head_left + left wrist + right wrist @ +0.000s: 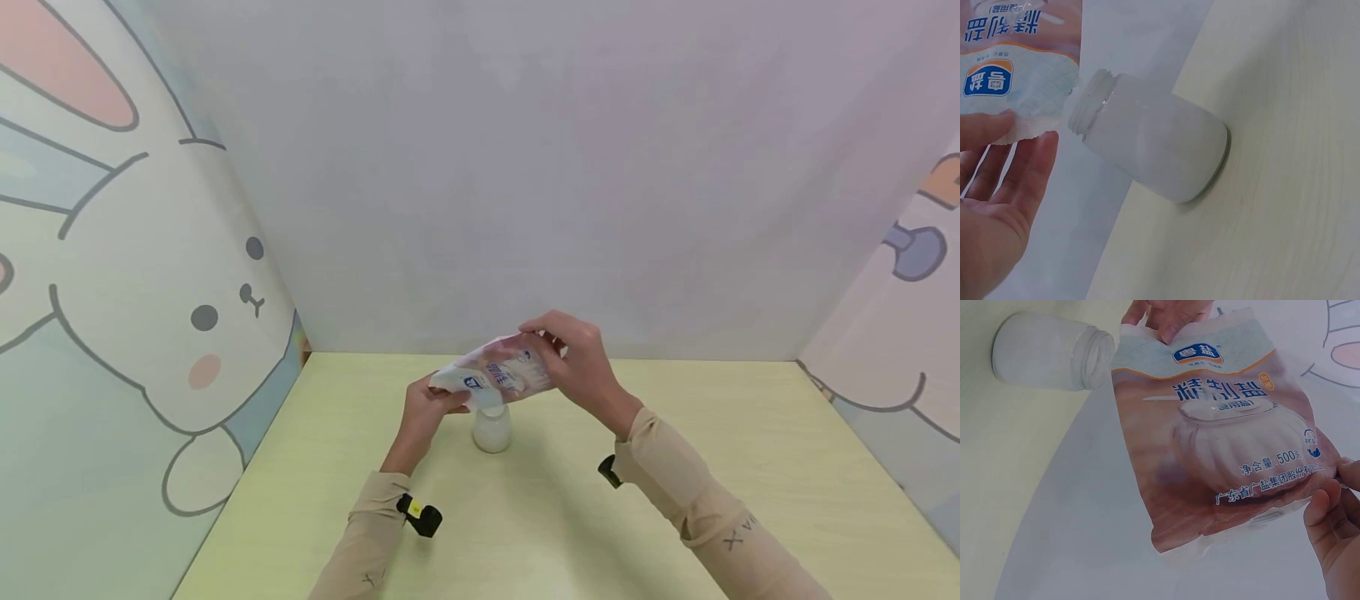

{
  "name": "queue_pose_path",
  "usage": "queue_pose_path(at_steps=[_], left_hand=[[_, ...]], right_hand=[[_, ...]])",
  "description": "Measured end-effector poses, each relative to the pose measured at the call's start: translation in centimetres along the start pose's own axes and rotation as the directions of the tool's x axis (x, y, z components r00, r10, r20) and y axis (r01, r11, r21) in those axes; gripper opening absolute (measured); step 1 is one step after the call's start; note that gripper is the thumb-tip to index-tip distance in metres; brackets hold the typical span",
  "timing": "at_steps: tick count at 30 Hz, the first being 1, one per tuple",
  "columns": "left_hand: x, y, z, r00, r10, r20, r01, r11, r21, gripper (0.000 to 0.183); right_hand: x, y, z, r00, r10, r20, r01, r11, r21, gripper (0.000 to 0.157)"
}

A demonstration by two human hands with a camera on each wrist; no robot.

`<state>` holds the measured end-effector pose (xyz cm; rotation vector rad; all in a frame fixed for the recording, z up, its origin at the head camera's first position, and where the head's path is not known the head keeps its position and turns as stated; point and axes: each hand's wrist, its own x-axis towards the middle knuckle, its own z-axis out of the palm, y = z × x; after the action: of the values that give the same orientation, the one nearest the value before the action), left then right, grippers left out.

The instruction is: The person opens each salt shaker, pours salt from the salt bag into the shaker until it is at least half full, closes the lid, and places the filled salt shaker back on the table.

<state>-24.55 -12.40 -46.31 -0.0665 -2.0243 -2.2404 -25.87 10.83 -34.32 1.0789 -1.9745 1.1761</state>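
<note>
A printed salt bag, pink-brown with a pale blue-green end, is stretched between both hands above the table. My left hand pinches its pale end between thumb and fingers. At the bag's other end, my right hand grips a bottom corner, raised higher than the left. Below the bag stands an upright glass jar without a lid, its body white with contents nearly up to the neck. In the head view the bag partly covers the jar's mouth. The bag looks flat and thin.
The pale wooden table spreads around the jar. A plain grey-white wall rises behind it. Side panels carry cartoon animals, with a large rabbit at the left. Black wrist cameras sit on both sleeves.
</note>
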Motion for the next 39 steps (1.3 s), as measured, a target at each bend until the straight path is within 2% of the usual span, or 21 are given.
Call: queue_pose_path(at_steps=[21,39], left_hand=[[0.07,0.19,-0.22,1.0,-0.015,0.003,0.015,1.0,-0.013,0.031],[-0.13,-0.11,-0.2,1.0,0.006,0.005,-0.006,1.0,-0.016,0.032]], right_hand=[[0.2,0.14,0.24,1.0,-0.007,0.004,0.007,1.0,-0.002,0.016],[0.31,-0.17,0.32,1.0,-0.002,0.008,0.002,1.0,0.011,0.018]])
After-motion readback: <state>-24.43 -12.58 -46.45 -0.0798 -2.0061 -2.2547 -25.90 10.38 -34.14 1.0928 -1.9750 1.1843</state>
